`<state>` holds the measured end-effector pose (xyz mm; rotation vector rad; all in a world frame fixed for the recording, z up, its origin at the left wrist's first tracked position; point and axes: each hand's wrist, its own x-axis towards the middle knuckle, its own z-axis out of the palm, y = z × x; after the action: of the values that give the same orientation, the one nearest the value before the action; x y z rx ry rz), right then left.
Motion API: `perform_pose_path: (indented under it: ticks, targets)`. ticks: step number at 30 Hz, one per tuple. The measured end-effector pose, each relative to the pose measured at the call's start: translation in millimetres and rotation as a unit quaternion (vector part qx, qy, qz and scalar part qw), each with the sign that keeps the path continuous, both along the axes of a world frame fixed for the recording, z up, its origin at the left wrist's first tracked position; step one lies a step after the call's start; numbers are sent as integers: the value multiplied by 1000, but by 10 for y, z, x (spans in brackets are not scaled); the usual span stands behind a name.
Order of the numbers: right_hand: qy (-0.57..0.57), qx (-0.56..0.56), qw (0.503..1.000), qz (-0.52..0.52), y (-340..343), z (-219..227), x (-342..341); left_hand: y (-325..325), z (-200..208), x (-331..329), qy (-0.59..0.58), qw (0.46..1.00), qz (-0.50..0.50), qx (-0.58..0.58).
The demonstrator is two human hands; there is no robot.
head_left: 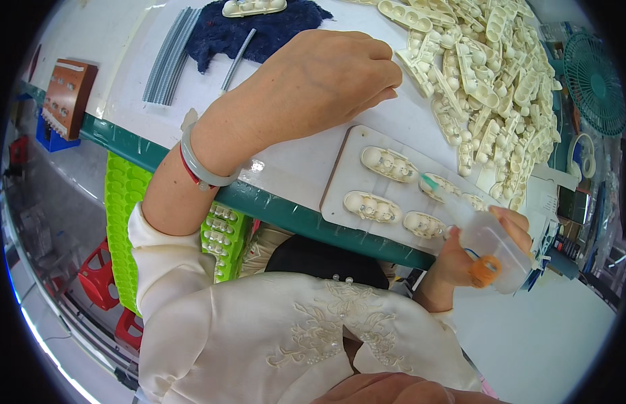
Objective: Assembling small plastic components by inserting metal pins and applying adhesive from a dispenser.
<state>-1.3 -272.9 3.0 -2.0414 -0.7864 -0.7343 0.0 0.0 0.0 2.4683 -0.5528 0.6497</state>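
My right hand (454, 262) grips a translucent plastic squeeze bottle (498, 249) with a green nozzle tip (430, 180). The tip points at the oval cream shells on a white board (341, 172). Several shells lie there, each with round balls in it, such as the upper left shell (388, 164) and the lower left shell (372, 206). My left hand (333, 81) is raised over the table beyond the board, beside the shell pile. Its fingers curl under and are mostly hidden, so anything between them does not show.
A big heap of cream shell parts (488, 81) covers the back right. Blue cloth (218, 37) lies at the back left, bearing another shell; grey-blue ridged rods (171, 57) lie beside it. A green fan (594, 84) stands far right. Green trays (124, 222) sit below the table edge.
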Motion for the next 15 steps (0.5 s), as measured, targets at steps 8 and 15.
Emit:
perform_pose_path:
  ticks: [8,15]
  targets:
    - [-9,46,998,33,-116,-49,-11,-3,2,-9,13,1000,14,12]
    - [40,60,995,69,-126,-85,12,17,-5,24,30,999,13,22]
